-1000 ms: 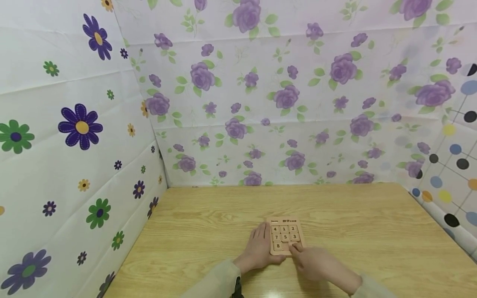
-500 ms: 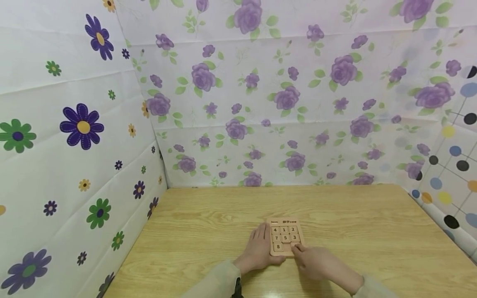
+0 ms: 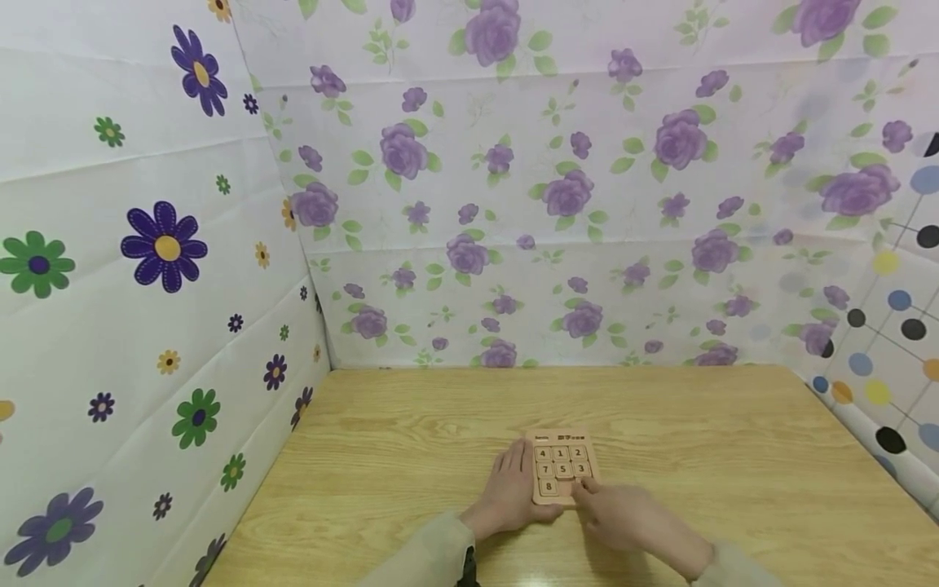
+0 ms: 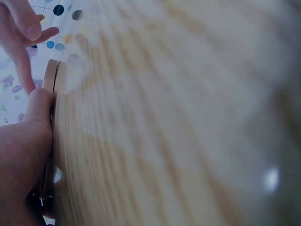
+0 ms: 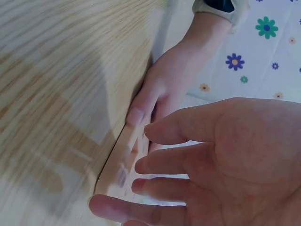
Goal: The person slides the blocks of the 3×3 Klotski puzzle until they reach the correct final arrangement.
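Note:
A wooden sliding number puzzle (image 3: pixel 565 491) lies flat on the table. Its top row reads 4, 1, 2 and its middle row 7, 5, 3, with the 8 tile (image 3: pixel 548 487) at lower left and a bare slot beside it. My left hand (image 3: pixel 511 493) rests against the board, fingers straight along its left edge, thumb along the near edge. Fingertips of my right hand (image 3: pixel 623 518) touch the lower right tile, whose number they cover. In the right wrist view, the right fingers (image 5: pixel 162 159) extend over the puzzle, fairly straight, opposite the left thumb (image 5: pixel 136 116).
The wood-grain table (image 3: pixel 411 424) surrounds the board. Behind it hangs a cloth (image 3: pixel 469 163) with purple roses; a daisy-print cloth (image 3: pixel 73 326) stands at left and a dotted one (image 3: pixel 880 359) at right.
My right fingertips and the lower right tile have shifted slightly rightward since a second ago, making the bare slot show wider. The left hand and the board have stayed in place.

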`<state>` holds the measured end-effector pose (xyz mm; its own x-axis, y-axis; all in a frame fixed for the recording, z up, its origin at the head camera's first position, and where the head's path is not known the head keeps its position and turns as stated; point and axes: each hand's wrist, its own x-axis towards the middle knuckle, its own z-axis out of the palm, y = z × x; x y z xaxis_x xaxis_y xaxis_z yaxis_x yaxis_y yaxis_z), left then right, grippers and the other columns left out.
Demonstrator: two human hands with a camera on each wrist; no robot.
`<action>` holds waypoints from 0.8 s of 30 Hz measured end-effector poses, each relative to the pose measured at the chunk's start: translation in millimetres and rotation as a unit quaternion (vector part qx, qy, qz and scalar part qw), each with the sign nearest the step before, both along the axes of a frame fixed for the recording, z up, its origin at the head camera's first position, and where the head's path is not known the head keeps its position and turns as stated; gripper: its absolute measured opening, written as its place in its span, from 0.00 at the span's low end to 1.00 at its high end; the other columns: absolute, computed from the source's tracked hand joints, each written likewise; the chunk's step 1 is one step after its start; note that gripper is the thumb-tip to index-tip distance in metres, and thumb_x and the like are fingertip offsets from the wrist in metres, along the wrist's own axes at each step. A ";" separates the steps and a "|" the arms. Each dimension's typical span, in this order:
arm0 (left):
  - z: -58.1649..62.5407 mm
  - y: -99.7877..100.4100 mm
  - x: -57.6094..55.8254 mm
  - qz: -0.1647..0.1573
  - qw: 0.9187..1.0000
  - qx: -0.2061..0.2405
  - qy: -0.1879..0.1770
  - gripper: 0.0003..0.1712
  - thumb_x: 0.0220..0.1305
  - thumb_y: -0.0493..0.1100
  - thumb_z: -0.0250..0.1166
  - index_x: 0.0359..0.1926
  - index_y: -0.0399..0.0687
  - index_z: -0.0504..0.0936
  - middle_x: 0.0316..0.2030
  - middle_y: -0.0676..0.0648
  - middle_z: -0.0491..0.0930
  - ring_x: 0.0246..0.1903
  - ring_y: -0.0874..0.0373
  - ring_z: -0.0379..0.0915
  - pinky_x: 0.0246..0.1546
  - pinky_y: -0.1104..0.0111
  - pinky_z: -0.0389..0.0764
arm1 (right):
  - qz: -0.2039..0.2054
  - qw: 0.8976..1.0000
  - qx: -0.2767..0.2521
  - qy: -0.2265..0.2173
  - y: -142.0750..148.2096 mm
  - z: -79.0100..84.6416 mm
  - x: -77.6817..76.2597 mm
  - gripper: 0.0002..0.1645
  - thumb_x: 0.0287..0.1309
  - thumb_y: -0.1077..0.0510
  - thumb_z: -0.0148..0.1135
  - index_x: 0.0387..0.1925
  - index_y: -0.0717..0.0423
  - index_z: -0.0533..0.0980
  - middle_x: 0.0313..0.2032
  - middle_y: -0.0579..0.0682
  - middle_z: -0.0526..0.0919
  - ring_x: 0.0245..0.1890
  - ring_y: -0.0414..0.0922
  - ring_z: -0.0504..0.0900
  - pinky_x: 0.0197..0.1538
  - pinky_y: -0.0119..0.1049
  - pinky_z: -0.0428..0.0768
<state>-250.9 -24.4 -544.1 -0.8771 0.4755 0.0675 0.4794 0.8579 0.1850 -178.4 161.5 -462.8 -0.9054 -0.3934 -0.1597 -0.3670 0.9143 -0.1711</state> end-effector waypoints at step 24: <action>-1.1 -0.2 0.0 0.000 1.000 -0.021 0.004 0.68 0.49 0.75 0.63 0.74 0.32 0.47 0.73 0.35 0.52 0.73 0.45 0.49 0.73 0.52 0.58 | 0.037 0.999 0.005 0.014 -32.3 -8.9 -3.8 0.28 0.63 0.55 0.56 0.63 0.59 0.71 0.63 0.56 0.74 0.59 0.57 0.77 0.60 0.53 0.77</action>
